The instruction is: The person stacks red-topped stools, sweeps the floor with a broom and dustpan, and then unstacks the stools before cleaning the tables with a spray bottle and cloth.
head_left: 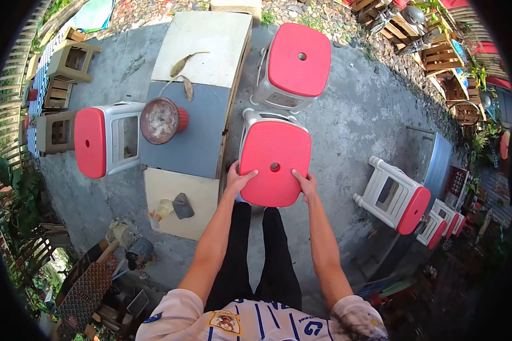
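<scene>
In front of my legs is a plastic stool [276, 149] with a red seat, a round hole in its middle and white legs. My left hand [240, 179] grips the seat's left edge, thumb on top and fingers curled underneath. On the opposite edge, my right hand [305, 184] holds on the same way. Just beyond stands a second red-topped stool [299, 59]. To my left runs a low table [190, 102] with white and grey top panels, bearing a rusty round pan-like lid [159, 120] on a red basket [182, 120] and some dry leaves [180, 66].
A red-and-white stool [90, 142] stands left of the table, near beige stools [74, 59]. On the right, another stool [393, 196] is near a metal-edged table [438, 159], with several more behind it. A grey cloth [182, 206] lies on the table's near end. Wooden crates [441, 57] line the far right.
</scene>
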A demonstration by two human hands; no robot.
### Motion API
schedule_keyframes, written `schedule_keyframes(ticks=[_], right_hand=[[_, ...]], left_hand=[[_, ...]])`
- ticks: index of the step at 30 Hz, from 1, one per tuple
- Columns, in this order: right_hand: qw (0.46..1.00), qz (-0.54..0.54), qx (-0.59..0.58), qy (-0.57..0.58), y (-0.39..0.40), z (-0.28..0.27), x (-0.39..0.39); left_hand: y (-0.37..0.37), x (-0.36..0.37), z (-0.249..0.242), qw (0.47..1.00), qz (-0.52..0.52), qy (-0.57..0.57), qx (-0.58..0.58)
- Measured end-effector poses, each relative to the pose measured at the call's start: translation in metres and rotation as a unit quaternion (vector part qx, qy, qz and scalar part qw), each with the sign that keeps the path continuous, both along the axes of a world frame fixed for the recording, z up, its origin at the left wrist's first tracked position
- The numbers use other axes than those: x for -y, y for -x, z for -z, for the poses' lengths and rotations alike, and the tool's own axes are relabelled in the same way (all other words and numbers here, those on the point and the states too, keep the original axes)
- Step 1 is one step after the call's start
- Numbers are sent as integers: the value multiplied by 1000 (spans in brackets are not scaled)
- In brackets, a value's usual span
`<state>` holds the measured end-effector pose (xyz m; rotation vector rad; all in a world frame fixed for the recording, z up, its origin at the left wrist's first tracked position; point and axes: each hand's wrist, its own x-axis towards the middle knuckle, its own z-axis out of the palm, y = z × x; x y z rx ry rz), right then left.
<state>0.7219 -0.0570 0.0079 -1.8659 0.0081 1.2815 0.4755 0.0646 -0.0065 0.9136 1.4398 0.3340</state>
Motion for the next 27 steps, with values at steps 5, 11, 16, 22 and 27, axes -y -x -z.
schedule_keyframes(ticks=[5,11,16,22,27], right_hand=[[999,30,-15,-25,-5,-3,12],[999,40,-7,13,-12,-15,11],[997,67,-26,-40,-18,-8,31],[990,91,-60,-90,-21,-8,32],[983,136,-85,-89,-18,-18,20]], left_hand=[[-1,-12,-3,998,46,6,37],[-4,-23,-12,994,64,48,71],[-1,-15,-17,989,89,95,65],[4,-1,-1,992,78,81,58],[-13,-5,-10,994,-32,78,72]])
